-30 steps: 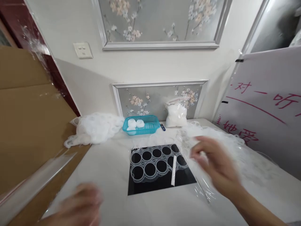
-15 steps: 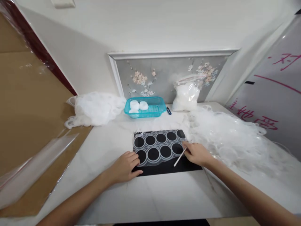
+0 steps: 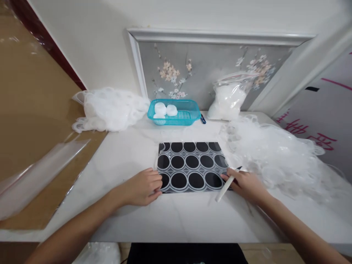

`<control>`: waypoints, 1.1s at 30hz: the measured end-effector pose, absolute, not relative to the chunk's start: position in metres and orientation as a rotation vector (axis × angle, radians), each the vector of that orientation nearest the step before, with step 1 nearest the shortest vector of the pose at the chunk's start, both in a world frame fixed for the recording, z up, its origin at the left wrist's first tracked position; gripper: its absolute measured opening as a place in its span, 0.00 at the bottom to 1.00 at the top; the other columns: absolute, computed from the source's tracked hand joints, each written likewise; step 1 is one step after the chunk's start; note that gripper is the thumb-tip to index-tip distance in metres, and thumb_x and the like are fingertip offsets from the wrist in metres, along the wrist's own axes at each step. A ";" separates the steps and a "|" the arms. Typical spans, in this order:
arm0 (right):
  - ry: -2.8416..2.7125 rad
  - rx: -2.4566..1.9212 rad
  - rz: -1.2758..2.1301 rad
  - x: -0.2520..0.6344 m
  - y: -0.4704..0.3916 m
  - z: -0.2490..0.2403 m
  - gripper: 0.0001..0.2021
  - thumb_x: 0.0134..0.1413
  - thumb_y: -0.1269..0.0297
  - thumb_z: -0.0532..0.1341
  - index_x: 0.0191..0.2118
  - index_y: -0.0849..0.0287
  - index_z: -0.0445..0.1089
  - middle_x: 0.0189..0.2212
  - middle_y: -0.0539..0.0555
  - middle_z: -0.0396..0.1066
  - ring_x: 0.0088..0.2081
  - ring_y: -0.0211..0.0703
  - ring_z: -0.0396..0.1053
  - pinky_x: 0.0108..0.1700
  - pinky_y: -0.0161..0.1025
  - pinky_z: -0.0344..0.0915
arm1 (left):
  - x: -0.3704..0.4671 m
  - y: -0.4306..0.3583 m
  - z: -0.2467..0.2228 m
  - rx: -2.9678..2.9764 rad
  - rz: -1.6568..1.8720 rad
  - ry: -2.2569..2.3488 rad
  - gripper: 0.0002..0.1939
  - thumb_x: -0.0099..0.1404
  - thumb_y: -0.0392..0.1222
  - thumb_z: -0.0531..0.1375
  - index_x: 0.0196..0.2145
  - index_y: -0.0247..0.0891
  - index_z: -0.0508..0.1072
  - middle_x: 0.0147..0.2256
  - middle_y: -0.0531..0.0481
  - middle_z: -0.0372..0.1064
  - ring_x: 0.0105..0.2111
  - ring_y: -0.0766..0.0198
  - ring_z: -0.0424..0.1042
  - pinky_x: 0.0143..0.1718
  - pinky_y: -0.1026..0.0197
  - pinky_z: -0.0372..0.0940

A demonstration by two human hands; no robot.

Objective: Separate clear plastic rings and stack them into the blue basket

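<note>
A clear sheet patterned with rings (image 3: 192, 172) lies over a black board on the white table. My left hand (image 3: 147, 187) is closed at the sheet's left front edge, its fingertips pinched on the rim. At the right front corner, my right hand (image 3: 244, 183) is closed around a white stick-like tool (image 3: 225, 189) with a dark tip, its fingers also touching the sheet. The tool slants toward the table's front edge. The black board shows mostly through the rings.
Behind the sheet stands a blue basket (image 3: 185, 118) with white rolls, beside a small blue cutter (image 3: 203, 119) and a filled clear bag (image 3: 228, 101). Piles of white rings lie left (image 3: 110, 110) and right (image 3: 277, 150). Cardboard (image 3: 33, 110) covers the far left.
The ring sheet now reaches the board's front edge, covering the black strip that was bare. My right hand has moved right and the left hand's fingers have curled in. The view has tilted down.
</note>
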State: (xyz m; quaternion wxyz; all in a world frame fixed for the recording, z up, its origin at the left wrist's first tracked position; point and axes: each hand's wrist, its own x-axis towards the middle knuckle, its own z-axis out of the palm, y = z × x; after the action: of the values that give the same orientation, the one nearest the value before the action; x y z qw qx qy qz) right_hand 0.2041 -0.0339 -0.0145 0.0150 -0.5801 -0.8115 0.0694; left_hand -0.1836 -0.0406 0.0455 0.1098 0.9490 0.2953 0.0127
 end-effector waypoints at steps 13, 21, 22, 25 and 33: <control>-1.805 -1.354 1.175 0.115 -0.027 0.030 0.23 0.67 0.45 0.40 0.52 0.52 0.61 0.29 0.51 0.71 0.25 0.39 0.63 0.26 0.36 0.59 | -0.165 -0.066 0.019 2.847 0.354 1.217 0.12 0.71 0.46 0.53 0.37 0.35 0.70 0.43 0.43 0.70 0.44 0.54 0.69 0.45 0.53 0.65; -1.795 -1.071 1.342 0.017 0.018 -0.007 0.17 0.59 0.48 0.57 0.32 0.57 0.65 0.25 0.50 0.70 0.23 0.35 0.63 0.24 0.34 0.60 | -0.160 -0.076 0.012 2.950 0.303 1.303 0.11 0.71 0.41 0.53 0.33 0.34 0.70 0.33 0.44 0.73 0.35 0.54 0.72 0.36 0.53 0.68; -1.786 -1.064 1.366 0.015 0.020 -0.011 0.15 0.57 0.50 0.60 0.32 0.58 0.67 0.25 0.51 0.71 0.23 0.36 0.64 0.24 0.35 0.60 | -0.159 -0.077 0.009 2.966 0.355 1.291 0.11 0.71 0.41 0.52 0.36 0.33 0.71 0.37 0.42 0.74 0.39 0.53 0.73 0.39 0.52 0.69; -1.801 -1.048 1.335 0.017 0.019 -0.019 0.11 0.54 0.56 0.62 0.32 0.59 0.72 0.26 0.54 0.73 0.26 0.39 0.68 0.26 0.36 0.64 | -0.157 -0.079 -0.003 3.047 0.472 1.255 0.16 0.72 0.42 0.50 0.47 0.27 0.70 0.49 0.35 0.72 0.51 0.50 0.71 0.52 0.50 0.66; -1.841 -1.022 1.241 0.023 0.011 -0.026 0.09 0.54 0.59 0.63 0.29 0.59 0.74 0.25 0.53 0.74 0.27 0.41 0.70 0.29 0.37 0.66 | -0.158 -0.079 -0.017 2.991 0.353 1.282 0.25 0.73 0.47 0.47 0.53 0.21 0.68 0.54 0.30 0.69 0.56 0.47 0.68 0.57 0.50 0.63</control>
State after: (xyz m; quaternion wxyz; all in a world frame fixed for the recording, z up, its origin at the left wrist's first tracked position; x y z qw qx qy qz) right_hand 0.0232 0.0112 -0.0259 0.3416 -0.3930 -0.7079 0.4772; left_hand -0.1581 -0.0788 -0.0172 -0.0658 0.9117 0.3909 0.1077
